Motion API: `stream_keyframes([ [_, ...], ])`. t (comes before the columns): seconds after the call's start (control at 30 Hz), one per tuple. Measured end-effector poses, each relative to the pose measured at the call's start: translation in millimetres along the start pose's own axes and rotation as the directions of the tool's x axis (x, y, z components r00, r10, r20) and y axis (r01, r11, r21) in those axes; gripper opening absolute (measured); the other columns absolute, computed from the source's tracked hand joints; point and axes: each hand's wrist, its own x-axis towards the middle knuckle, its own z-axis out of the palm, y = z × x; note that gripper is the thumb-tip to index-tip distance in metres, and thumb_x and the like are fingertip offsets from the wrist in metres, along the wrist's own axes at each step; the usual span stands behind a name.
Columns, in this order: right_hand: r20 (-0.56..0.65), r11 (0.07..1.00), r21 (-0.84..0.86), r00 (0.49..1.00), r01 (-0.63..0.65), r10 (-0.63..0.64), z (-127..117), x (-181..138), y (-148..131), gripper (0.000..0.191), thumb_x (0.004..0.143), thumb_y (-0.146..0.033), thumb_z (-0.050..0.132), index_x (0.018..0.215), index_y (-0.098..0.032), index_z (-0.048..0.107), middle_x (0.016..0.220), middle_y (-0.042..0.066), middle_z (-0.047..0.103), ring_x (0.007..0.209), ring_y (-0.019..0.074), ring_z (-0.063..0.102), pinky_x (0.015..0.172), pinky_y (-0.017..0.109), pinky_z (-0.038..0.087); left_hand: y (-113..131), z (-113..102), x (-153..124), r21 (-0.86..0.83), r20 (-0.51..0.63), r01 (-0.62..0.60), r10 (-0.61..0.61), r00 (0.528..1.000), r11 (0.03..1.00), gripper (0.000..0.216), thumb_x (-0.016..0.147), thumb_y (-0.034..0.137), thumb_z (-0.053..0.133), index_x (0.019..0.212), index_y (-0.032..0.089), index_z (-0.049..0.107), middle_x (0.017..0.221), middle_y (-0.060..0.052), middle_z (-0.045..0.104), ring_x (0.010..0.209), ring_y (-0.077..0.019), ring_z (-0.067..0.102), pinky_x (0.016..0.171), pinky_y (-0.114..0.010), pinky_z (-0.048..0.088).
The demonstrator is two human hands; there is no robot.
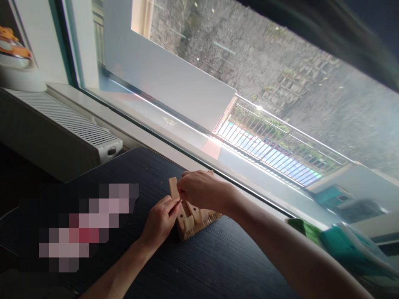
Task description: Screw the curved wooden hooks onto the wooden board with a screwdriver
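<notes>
A light-brown wooden object (189, 226) stands on the dark table, with rounded pieces, dark round holes and a ridged lower edge facing me. A flat wooden strip (173, 187) sticks up from its left side. My left hand (162, 214) is closed in a pinch at the object's left edge; a thin dark tip shows by the thumb, too small to name. My right hand (201, 189) reaches over the top from the right, fingers curled down close to the strip. What its fingertips hold, if anything, is hidden.
The dark wood-grain table (243, 257) meets a large window by its sill. A white radiator (68, 120) stands at the left, with a white pot-like container (21, 77) above it. A teal container (352, 249) and green cloth-like item (304, 230) lie right. A pixelated patch covers the table's left.
</notes>
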Motion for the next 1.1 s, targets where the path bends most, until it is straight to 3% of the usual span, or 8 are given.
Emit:
stream_keyframes([
  [0.23,0.047,0.987,-0.02,0.986,-0.161,0.162,11.1,10.5,-1.2,0.021,0.086,-0.014,0.049,0.08,-0.014,0.069,0.074,0.008,0.067,0.07,0.0191,0.064,0.054,0.025,0.04,-0.4,0.2,-0.2,-0.003,-0.007,0.001,-0.001,1.0,1.0,0.021,0.09,0.021,0.044,0.084,0.016,0.064,0.074,-0.003,0.06,0.07,-0.0156,0.061,0.067,-0.026,0.047],
  [0.33,0.06,0.979,-0.016,0.977,-0.202,0.202,6.0,5.7,-2.6,0.02,0.087,-0.021,0.05,0.084,-0.014,0.069,0.076,0.009,0.068,0.071,0.0209,0.065,0.055,0.026,0.041,-0.3,-0.1,-0.5,-0.005,-0.009,-0.002,0.002,1.0,1.0,0.022,0.09,0.021,0.045,0.085,0.016,0.065,0.073,-0.002,0.06,0.069,-0.0157,0.061,0.066,-0.026,0.048],
  [0.47,0.05,0.991,0.014,0.989,-0.136,0.136,-4.6,-4.5,-2.1,0.023,0.081,-0.02,0.06,0.102,-0.016,0.066,0.092,0.008,0.069,0.082,0.0207,0.064,0.06,0.026,0.042,-0.6,0.2,0.0,-0.009,-0.004,-0.001,0.001,1.0,1.0,0.022,0.09,0.022,0.044,0.089,0.015,0.066,0.074,-0.003,0.061,0.07,-0.016,0.062,0.067,-0.027,0.048],
  [0.67,0.027,0.998,-0.009,0.998,-0.056,0.057,5.1,-0.8,6.7,0.015,0.084,-0.012,0.053,0.085,-0.014,0.068,0.089,0.007,0.069,0.078,0.0171,0.063,0.056,0.025,0.036,-1.9,1.1,0.2,-0.016,0.015,0.016,-0.016,1.0,1.0,0.024,0.091,0.021,0.043,0.089,0.014,0.066,0.076,-0.004,0.061,0.072,-0.0164,0.061,0.069,-0.028,0.049],
  [0.77,0.011,0.996,0.032,0.996,-0.085,0.085,14.1,3.7,10.2,0.016,0.086,-0.017,0.052,0.085,-0.014,0.067,0.08,0.006,0.069,0.076,0.0171,0.063,0.057,0.025,0.036,-2.1,1.5,0.1,-0.016,0.025,0.023,-0.023,0.999,1.0,0.024,0.091,0.021,0.043,0.091,0.014,0.066,0.077,-0.005,0.062,0.074,-0.0168,0.061,0.07,-0.028,0.049],
  [0.93,0.007,0.976,0.06,0.978,-0.211,0.21,12.6,2.5,8.6,0.023,0.088,-0.029,0.05,0.091,-0.016,0.068,0.082,0.007,0.07,0.078,0.02,0.065,0.058,0.026,0.038,-1.7,1.4,0.2,-0.007,0.022,0.023,-0.023,0.999,1.0,0.024,0.091,0.021,0.043,0.087,0.015,0.066,0.074,-0.004,0.061,0.071,-0.0171,0.061,0.067,-0.028,0.048],
  [1.1,-0.011,0.992,0.01,0.992,-0.124,0.124,4.9,-6.7,2.7,0.023,0.082,-0.019,0.056,0.102,-0.017,0.065,0.091,0.007,0.07,0.08,0.0214,0.065,0.057,0.027,0.039,-0.8,0.7,0.4,-0.009,0.016,0.018,-0.018,1.0,1.0,0.024,0.09,0.022,0.043,0.088,0.015,0.066,0.074,-0.004,0.061,0.07,-0.0163,0.061,0.067,-0.028,0.048],
])
